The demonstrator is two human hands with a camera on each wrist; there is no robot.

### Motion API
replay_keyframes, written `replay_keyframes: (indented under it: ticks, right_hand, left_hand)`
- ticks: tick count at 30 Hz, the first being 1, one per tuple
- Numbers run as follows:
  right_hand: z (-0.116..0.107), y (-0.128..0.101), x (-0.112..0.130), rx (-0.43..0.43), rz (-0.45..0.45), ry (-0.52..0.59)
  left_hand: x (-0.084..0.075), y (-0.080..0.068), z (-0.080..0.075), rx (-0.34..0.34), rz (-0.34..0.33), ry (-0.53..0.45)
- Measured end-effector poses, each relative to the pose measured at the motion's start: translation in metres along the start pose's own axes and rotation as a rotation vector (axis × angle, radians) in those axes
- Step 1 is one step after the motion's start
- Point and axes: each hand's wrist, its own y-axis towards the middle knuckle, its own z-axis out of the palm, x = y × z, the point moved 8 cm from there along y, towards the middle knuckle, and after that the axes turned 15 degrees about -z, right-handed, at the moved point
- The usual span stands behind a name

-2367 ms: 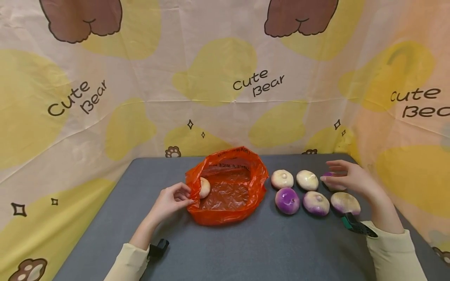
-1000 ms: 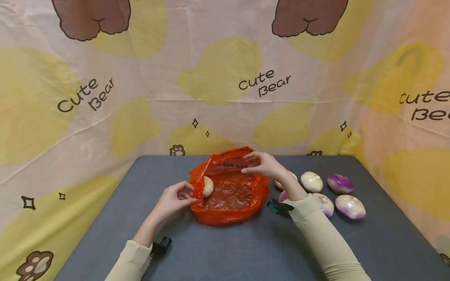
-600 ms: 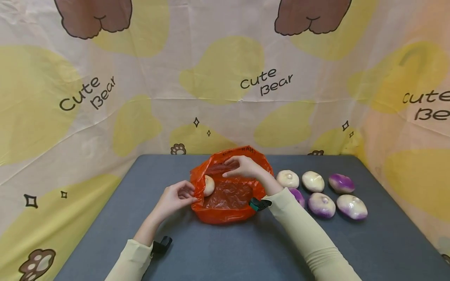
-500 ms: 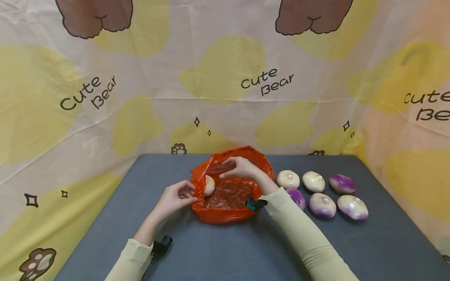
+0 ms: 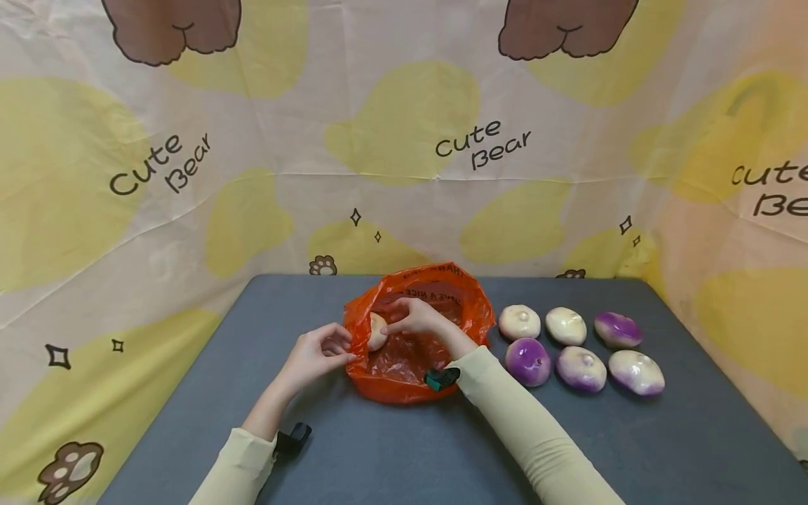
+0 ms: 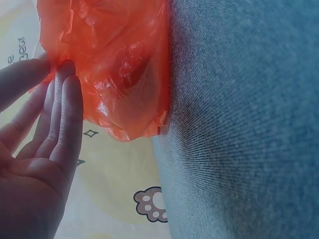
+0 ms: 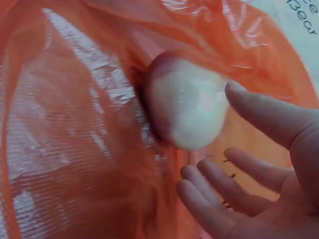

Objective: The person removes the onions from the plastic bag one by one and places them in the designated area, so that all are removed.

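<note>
Bagging barely begun: one turnip (image 5: 376, 330) lies inside the bag (image 5: 470, 312) at its left wall, six turnips (image 5: 527, 361) wait on the bench (image 5: 189, 393) to the right. Left hand (image 5: 313, 356) pinches the bag's left rim; right hand (image 5: 415, 317), fingers (image 7: 259, 117) loosely spread, touches the bagged turnip without gripping.

Cream sleeves (image 5: 524, 428), black wrist mounts (image 5: 292, 440)

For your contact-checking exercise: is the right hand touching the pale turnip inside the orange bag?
Touching. The right wrist view shows the right hand with its thumb tip against the turnip.
</note>
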Motion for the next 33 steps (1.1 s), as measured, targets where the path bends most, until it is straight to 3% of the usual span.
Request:
replay_keyframes:
  ticks: [6,14,19,23,30,33]
  right_hand:
    - [0.01,0.0,0.0,-0.001,-0.059,-0.023]
    - [0.024,-0.001,-0.006,-0.006,-0.101,0.022]
    - [0.03,0.001,-0.008,-0.022,-0.133,0.021]
    - [0.035,0.003,-0.01,-0.026,-0.136,0.029]
    - [0.037,0.004,-0.01,-0.041,-0.115,-0.004]
    - [0.036,0.004,-0.011,-0.053,-0.114,-0.027]
  left_hand:
    - [-0.007,-0.004,-0.001,0.0,0.005,0.01]
    - [0.025,0.012,0.004,-0.024,-0.005,-0.005]
    - [0.032,0.015,0.004,-0.021,-0.006,-0.026]
    - [0.027,0.013,0.004,-0.019,-0.007,-0.021]
    - [-0.001,-0.001,0.001,0.004,0.007,-0.008]
    - [0.001,-0.001,0.001,0.004,0.005,-0.015]
